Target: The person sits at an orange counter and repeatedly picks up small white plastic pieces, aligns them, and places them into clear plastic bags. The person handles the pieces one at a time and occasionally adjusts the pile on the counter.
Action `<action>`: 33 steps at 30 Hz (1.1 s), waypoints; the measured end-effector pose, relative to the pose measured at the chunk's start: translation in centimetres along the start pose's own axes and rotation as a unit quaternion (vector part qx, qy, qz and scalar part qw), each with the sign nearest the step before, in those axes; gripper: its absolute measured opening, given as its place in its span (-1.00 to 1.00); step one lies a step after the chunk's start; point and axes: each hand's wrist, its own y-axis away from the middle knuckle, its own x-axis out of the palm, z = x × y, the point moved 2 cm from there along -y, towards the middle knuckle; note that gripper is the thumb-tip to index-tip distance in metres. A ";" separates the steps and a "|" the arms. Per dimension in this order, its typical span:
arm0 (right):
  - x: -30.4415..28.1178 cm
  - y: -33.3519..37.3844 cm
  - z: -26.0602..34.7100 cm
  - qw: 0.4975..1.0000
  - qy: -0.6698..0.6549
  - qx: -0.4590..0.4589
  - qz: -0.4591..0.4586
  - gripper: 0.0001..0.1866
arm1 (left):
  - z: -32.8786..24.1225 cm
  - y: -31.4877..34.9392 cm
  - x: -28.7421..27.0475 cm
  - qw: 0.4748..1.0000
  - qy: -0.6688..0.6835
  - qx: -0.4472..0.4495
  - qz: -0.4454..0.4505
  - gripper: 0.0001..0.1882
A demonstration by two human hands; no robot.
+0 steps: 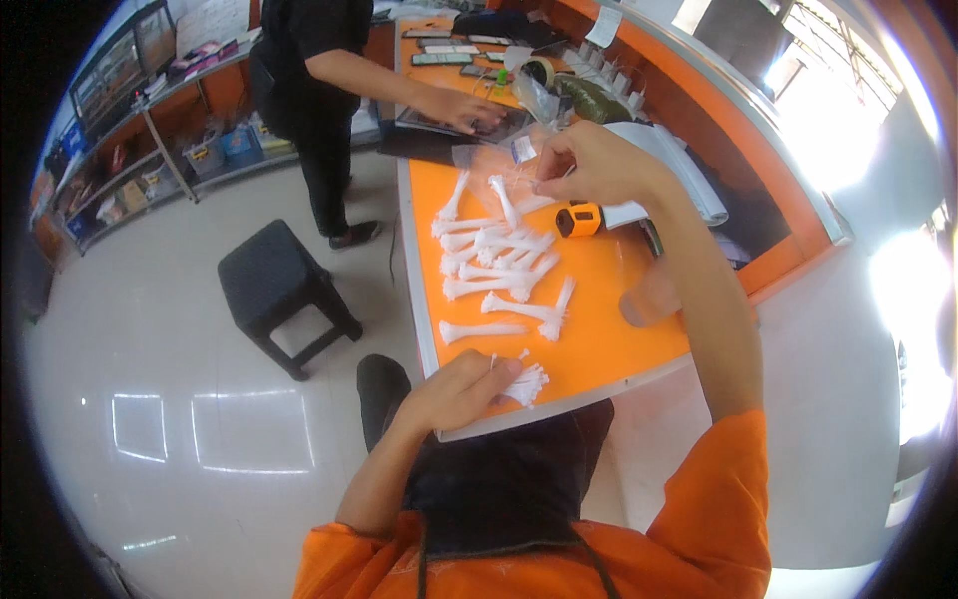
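Observation:
My left hand (456,392) is closed round a small bunch of white cable ties (526,384) at the table's near edge, their heads fanned out to the right. Farther off, my right hand (599,165) is raised over the table's right side with its fingertips pinched together. What it pinches is too small to tell. Close by that hand lies a clear plastic bag (489,160). Between my hands, several bundles of white cable ties (499,262) lie heaped on the orange table (609,344). An orange and black tape measure (579,219) rests just below my right wrist.
Across the table another person's hand (474,112) reaches over a dark flat device. Several phones (441,58) and a tape roll (539,70) lie at the far end. A black stool (284,285) stands on the floor to the left. A blurred brownish thing (651,295) sits under my right forearm.

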 end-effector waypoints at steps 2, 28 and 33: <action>1.3 3.0 2.5 0.998 -0.049 -0.043 -0.016 -0.85 | 0.0 -0.1 0.2 1.000 0.005 0.010 -0.014 -0.48; 10.1 11.3 6.5 0.898 0.168 -0.371 -0.168 -0.91 | 1.9 -0.6 0.5 0.980 0.179 -0.029 -0.081 -0.45; 10.5 11.3 6.1 0.895 0.190 -0.372 -0.156 -0.92 | 0.1 0.0 0.4 0.985 0.151 -0.008 -0.088 -0.38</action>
